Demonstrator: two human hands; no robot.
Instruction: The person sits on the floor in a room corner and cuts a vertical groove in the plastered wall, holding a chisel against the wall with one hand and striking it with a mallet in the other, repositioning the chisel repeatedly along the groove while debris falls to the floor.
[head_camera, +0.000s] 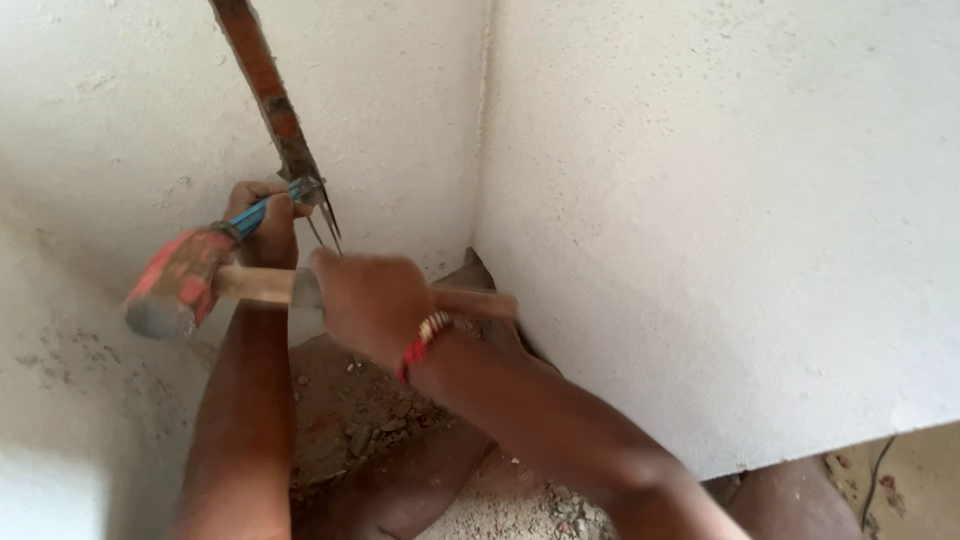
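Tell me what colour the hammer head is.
Red, worn to grey at the face; hammer head, head view.

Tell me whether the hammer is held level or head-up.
Roughly level. The hammer lies sideways across the view, its wooden handle running horizontally through the right hand, with the red head out to the left, beside the left hand.

hammer head (175, 285): red, worn grey at face | hammer handle (470, 300): pale wood | chisel (262, 212): blue grip | wall groove (268, 90): orange-red brick, exposed | walls (720, 200): white, speckled | wristband (425, 340): red and gold | rubble (350, 420): brown-grey
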